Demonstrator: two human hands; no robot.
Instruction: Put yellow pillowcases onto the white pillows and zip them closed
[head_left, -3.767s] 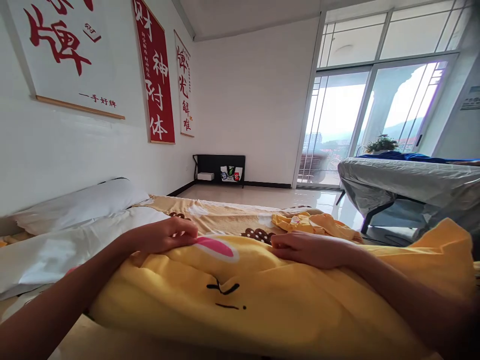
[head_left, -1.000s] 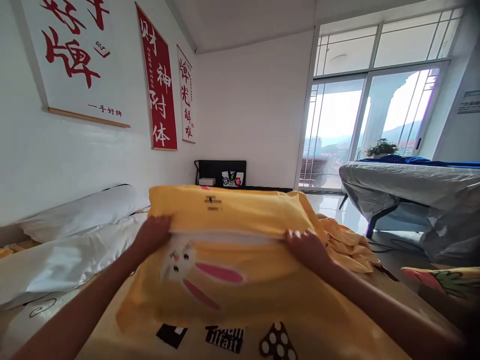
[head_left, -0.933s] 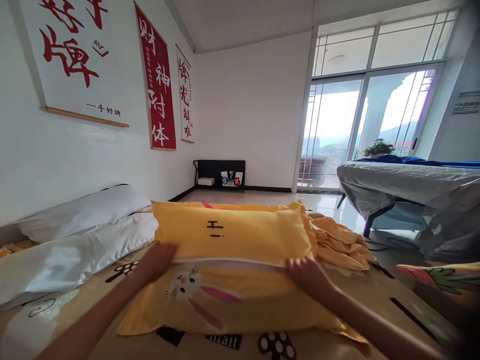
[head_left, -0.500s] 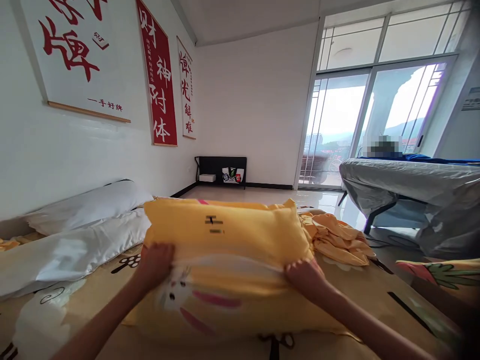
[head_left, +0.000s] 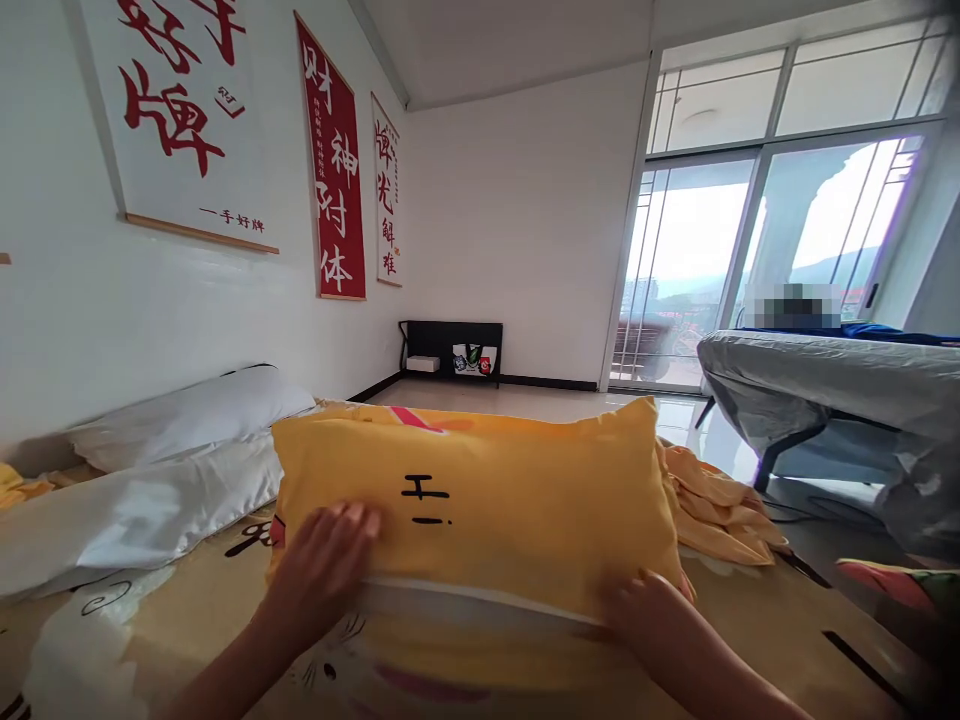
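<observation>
A plump pillow in a yellow pillowcase [head_left: 510,500] is propped up in front of me, with short black strokes printed on its face. A white strip [head_left: 480,600] runs along its lower side. Below that, a blurred rabbit print shows on yellow cloth. My left hand [head_left: 326,560] rests on the left of the pillow's face, back of the hand toward me and fingers stretched over the cloth. At the lower right corner, my right hand [head_left: 649,620] is closed on the pillowcase near the end of the strip; motion blurs its fingertips.
Two white pillows [head_left: 172,500] lie to the left on the patterned bed sheet [head_left: 187,590]. Crumpled orange cloth [head_left: 720,500] is behind the pillow at right. A plastic-covered table [head_left: 840,370] stands farther right. A low black shelf [head_left: 450,340] is against the far wall.
The pillow has come nearer and its face shows more fully. My left hand has shifted up and right, from the left edge onto the face. The right hand has moved right and down.
</observation>
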